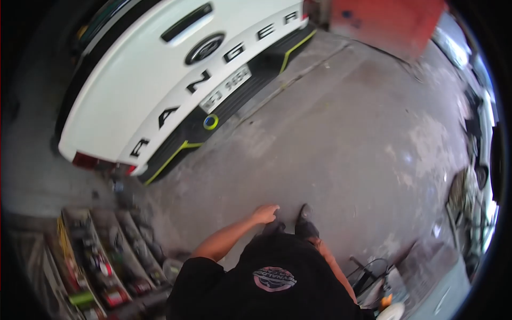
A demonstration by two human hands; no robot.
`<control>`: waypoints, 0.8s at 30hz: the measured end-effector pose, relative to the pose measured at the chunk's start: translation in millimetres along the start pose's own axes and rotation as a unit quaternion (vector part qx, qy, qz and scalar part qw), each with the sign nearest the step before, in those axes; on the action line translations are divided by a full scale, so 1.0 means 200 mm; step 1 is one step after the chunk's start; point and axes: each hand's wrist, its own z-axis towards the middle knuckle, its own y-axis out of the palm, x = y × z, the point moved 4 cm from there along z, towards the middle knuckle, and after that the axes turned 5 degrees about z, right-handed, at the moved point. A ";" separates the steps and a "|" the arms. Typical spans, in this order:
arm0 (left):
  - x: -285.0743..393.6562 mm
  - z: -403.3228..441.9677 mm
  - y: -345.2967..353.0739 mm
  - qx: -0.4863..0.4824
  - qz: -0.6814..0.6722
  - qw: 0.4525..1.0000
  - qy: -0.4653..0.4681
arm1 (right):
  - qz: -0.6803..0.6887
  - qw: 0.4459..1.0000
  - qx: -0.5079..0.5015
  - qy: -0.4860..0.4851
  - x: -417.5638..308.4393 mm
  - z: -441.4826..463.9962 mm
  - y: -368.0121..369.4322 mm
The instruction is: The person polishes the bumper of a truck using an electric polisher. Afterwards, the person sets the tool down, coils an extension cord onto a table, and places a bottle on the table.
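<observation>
My left hand (265,214) is in front of my waist, above the floor and near my dark shoes (305,220). At least one finger is stretched out to the right, and I see nothing held in it. My right hand (316,243) hangs low at my right side, mostly covered by my black shirt (250,272); its fingers do not show. Neither hand touches the white pickup (120,101), whose tailgate with black RANGER letters fills the upper left.
A divided wooden shelf (96,234) full of bottles and tools stands at lower left. The concrete floor (341,138) spreads ahead to a red panel (384,24) at the top. At lower right are an orange-and-black tool (385,298) and a grey panel (432,272).
</observation>
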 end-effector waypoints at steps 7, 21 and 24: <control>0.16 -0.38 0.44 -0.113 -0.007 0.976 -0.184 | -0.138 0.967 -0.212 -0.038 0.17 0.38 -0.27; -0.17 -0.67 0.62 -0.107 -0.003 0.966 -0.235 | -0.371 0.871 -0.299 -0.115 0.05 0.78 0.33; -0.41 -0.79 0.59 -0.069 0.017 0.978 -0.195 | -0.421 0.838 -0.337 -0.077 -0.14 0.88 0.54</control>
